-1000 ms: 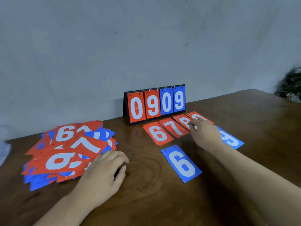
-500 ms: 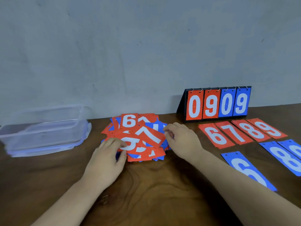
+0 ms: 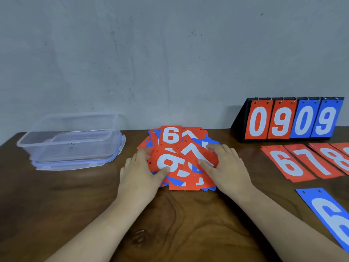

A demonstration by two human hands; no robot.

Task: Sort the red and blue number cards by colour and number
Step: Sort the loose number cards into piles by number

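Our left hand (image 3: pixel 139 178) pinches a red card (image 3: pixel 171 161) on the pile (image 3: pixel 171 137). Our right hand (image 3: pixel 228 167) lies flat on that pile. The table (image 3: pixel 188 224) is brown wood and the wall (image 3: pixel 170 53) is grey.

Light diffuse, moderately bright, even across the grey wall (image 3: pixel 170 53); shadows weak and soft-edged, faint sheen on the wooden table (image 3: pixel 188 233). Overall focus slightly soft. Wide-angle stretch at the frame edges, marked on the blue 6 card (image 3: pixel 328 214).
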